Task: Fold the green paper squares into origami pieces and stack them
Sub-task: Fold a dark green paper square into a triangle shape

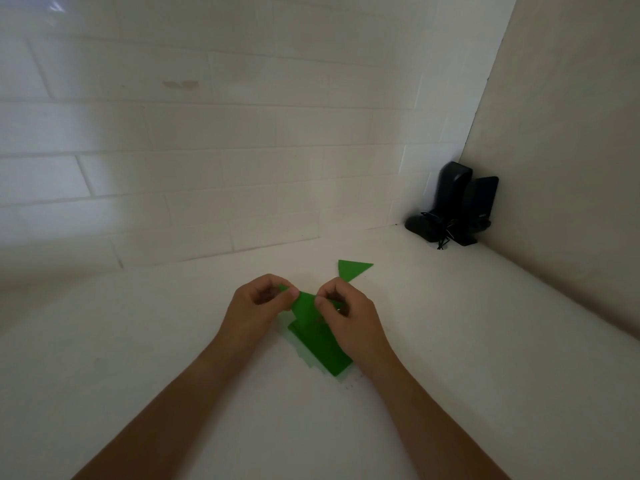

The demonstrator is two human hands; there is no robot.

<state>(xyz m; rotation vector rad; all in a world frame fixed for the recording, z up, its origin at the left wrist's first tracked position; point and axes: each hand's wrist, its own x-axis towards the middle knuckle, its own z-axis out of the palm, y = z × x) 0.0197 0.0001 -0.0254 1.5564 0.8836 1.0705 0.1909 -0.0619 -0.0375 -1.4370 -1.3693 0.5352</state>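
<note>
Head view: I see the left hand (258, 303) and the right hand (346, 313) each pinching the green paper piece (306, 308) with curled fingers, held just above the stack of green squares (323, 351) on the white table (138, 341). A folded green triangle (351, 269) lies beyond; black speakers (457, 206) occupy the corner.
</note>
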